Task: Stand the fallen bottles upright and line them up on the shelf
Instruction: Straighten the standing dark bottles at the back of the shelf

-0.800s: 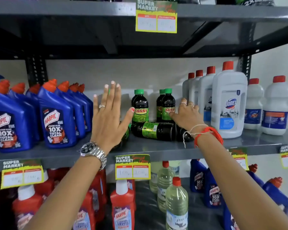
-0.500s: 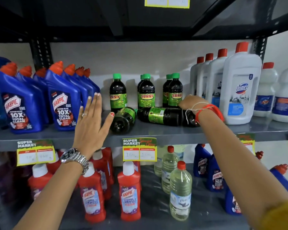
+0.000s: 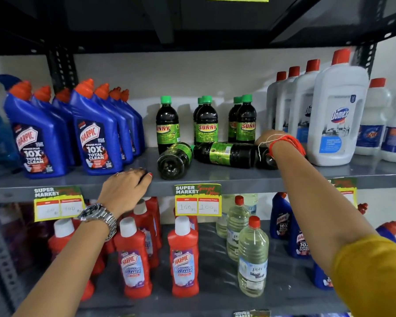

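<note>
Dark Sunny bottles with green caps stand at the back of the grey middle shelf [image 3: 215, 177]; the left one [image 3: 167, 124] stands alone. Three lie fallen in front. One fallen bottle [image 3: 174, 159] points its base at me. A second fallen bottle [image 3: 224, 154] lies sideways. A third fallen bottle [image 3: 266, 159] is mostly hidden behind my right wrist. My right hand [image 3: 270, 137] reaches over that third bottle with its fingers out of sight. My left hand [image 3: 126, 186] lies flat on the shelf's front edge, left of the fallen bottles, holding nothing.
Blue Harpic bottles [image 3: 96, 138] crowd the shelf's left side and white Domex bottles [image 3: 338, 115] the right. A dark shelf [image 3: 192, 24] hangs close above. Below stand red Harpic bottles [image 3: 183, 259] and clear bottles [image 3: 253, 257]. Price tags [image 3: 198, 200] hang on the shelf edge.
My left hand has dropped from raised and spread in front of the bottles to resting on the shelf edge. My right hand stays by the fallen bottles.
</note>
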`<state>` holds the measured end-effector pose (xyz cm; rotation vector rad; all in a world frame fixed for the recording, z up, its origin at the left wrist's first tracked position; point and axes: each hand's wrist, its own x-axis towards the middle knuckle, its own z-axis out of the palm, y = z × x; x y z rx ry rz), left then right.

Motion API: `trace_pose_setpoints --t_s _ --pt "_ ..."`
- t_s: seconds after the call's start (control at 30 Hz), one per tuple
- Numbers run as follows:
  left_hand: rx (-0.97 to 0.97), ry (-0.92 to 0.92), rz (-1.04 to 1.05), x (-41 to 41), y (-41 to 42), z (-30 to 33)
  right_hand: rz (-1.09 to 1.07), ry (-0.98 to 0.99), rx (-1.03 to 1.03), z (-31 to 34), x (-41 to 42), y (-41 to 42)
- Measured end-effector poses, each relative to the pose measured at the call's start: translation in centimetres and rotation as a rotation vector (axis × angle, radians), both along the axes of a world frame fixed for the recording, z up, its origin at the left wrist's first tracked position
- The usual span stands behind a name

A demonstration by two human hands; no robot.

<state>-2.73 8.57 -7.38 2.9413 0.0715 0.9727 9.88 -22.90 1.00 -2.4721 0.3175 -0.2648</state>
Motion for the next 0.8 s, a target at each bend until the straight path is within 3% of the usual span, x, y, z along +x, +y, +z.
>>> trace_pose_setpoints --t_s 0.23,0.37,0.63,0.8 --pt "0.005 -0.148 -0.008 0.6 0.0 -0.7 0.007 -0.171 -0.169 -0.6 1.0 -0.1" --pt "0.006 -0.191 -0.005 0.4 -0.1 -0.8 -0.022 -0.251 -0.072 -0.4 0.2 -0.3" --pt "0.017 -0.218 -0.013 0.0 -0.3 -0.8 -0.104 -0.603 0.251 0.2 -1.1 -1.3" --pt "0.042 -0.232 -0.018 0.1 -0.2 -0.9 -0.063 -0.742 0.324 -1.6 -2.2 -1.2"
